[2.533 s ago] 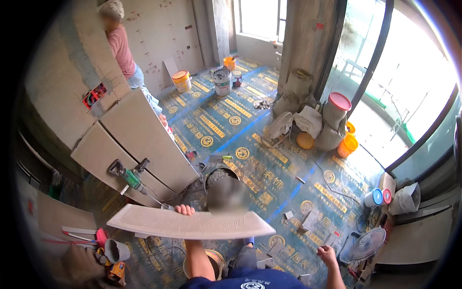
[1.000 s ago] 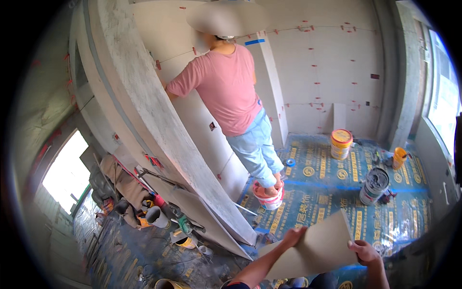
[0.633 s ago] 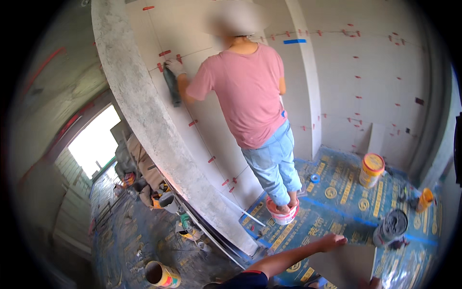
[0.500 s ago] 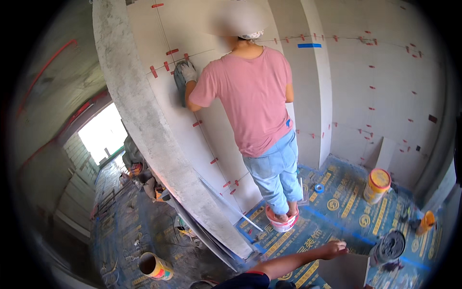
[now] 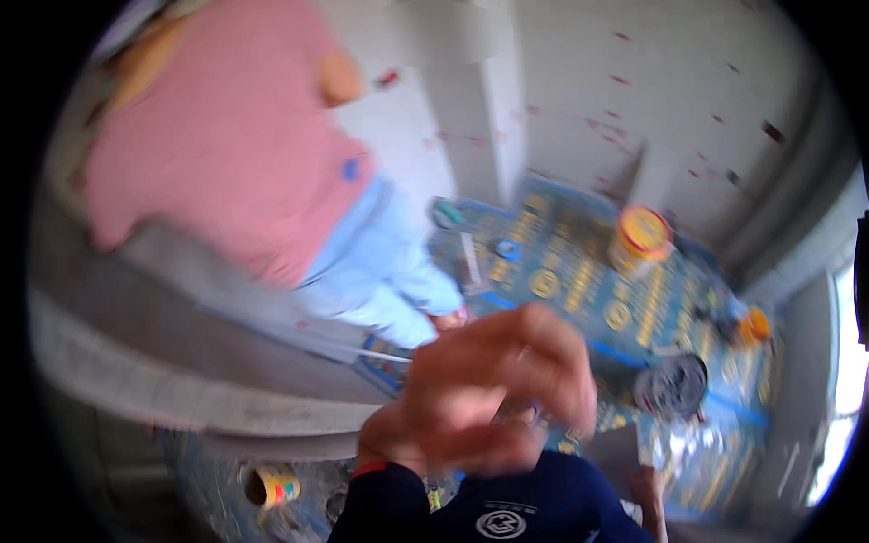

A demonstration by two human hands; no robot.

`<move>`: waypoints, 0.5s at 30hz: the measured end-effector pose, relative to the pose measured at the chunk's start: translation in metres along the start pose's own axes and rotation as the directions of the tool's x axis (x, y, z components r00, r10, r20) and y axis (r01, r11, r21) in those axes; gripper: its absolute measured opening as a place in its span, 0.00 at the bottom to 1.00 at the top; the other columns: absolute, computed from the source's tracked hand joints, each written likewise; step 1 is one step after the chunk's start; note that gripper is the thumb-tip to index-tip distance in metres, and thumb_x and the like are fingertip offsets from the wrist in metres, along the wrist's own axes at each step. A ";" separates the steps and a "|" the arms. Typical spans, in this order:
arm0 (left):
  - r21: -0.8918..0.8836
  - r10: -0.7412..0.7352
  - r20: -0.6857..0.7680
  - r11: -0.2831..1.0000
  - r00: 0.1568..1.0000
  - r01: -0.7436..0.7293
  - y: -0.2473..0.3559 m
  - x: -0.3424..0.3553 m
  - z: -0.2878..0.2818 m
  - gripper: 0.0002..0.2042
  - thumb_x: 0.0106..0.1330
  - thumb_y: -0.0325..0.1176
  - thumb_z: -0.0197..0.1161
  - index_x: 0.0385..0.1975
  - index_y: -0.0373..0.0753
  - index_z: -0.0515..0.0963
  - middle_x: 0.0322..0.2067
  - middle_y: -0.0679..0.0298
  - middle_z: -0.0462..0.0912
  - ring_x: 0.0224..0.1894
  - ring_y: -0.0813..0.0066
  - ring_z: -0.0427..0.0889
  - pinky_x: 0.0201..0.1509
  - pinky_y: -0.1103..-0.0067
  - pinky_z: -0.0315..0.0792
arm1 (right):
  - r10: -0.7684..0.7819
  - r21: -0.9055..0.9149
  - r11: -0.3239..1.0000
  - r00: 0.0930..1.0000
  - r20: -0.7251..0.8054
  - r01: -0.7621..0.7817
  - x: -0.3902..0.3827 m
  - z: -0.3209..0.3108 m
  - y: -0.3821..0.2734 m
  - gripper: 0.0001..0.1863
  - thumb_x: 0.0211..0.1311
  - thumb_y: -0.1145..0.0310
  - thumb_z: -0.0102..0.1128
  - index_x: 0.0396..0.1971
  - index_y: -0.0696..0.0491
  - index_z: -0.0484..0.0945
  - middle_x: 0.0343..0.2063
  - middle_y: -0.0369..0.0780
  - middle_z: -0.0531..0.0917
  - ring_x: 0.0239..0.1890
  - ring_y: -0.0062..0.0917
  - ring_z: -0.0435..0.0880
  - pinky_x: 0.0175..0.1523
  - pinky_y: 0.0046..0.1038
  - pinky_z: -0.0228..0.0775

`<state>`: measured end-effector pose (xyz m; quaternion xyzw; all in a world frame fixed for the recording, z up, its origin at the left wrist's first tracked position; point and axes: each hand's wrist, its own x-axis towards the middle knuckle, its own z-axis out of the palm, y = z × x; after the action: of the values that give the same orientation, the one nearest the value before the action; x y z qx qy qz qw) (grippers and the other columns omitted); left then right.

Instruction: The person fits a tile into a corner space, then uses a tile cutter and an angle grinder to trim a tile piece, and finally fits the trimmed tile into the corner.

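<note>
My left hand [image 5: 493,389] is raised close to the camera, with a red band at its wrist and a dark sleeve behind it. Motion smears its bent fingers; the thumb stands apart from them, and I see nothing in the gap. Lower right, my right hand [image 5: 646,489] is at the edge of a flat grey tile [image 5: 617,455], its fingers closed there and partly hidden. A dark bucket [image 5: 672,386] with grey material stands just beyond the tile.
A co-worker in a pink shirt [image 5: 217,136] stands close at the left, by the wall. A yellow-lidded bucket [image 5: 641,237], a blue tape roll [image 5: 509,250] and an orange container [image 5: 753,326] are on the covered floor. Another bucket [image 5: 274,487] lies lower left.
My view has swung, so the co-worker appears farther left. My left hand has left the tile's edge and come up close to the camera. My right hand now shows beside the tile.
</note>
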<state>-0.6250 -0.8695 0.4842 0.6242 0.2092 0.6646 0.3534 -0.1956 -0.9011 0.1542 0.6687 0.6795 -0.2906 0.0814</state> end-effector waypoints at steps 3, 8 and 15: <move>-0.396 0.058 -0.035 0.916 0.998 -0.067 -0.035 0.049 0.035 0.12 0.67 0.36 0.58 0.31 0.31 0.80 0.35 0.46 0.77 0.35 0.57 0.80 0.39 0.68 0.75 | 0.165 0.216 0.965 0.985 -0.054 -0.150 0.020 0.005 0.019 0.18 0.51 0.59 0.57 0.25 0.61 0.80 0.26 0.57 0.81 0.34 0.54 0.81 0.42 0.49 0.73; -0.761 0.220 -0.021 0.629 0.975 -0.159 -0.123 0.102 0.076 0.17 0.60 0.40 0.69 0.40 0.31 0.83 0.32 0.55 0.80 0.34 0.69 0.77 0.35 0.76 0.70 | 0.230 0.177 0.959 0.973 -0.037 -0.220 0.041 -0.006 0.015 0.17 0.51 0.60 0.56 0.27 0.63 0.79 0.28 0.57 0.81 0.36 0.53 0.81 0.43 0.49 0.73; -0.918 -0.310 -0.022 0.382 0.951 0.103 -0.155 0.168 0.117 0.18 0.65 0.40 0.63 0.35 0.25 0.80 0.31 0.52 0.83 0.33 0.63 0.80 0.38 0.71 0.70 | 0.434 0.418 0.815 0.901 0.021 -0.402 0.069 -0.043 -0.016 0.17 0.53 0.62 0.57 0.29 0.64 0.80 0.25 0.58 0.81 0.32 0.52 0.82 0.38 0.44 0.74</move>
<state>-0.4731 -0.6638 0.5030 0.2345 -0.0756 0.6776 0.6930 -0.2052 -0.8195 0.1592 0.8138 0.4417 -0.3769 -0.0253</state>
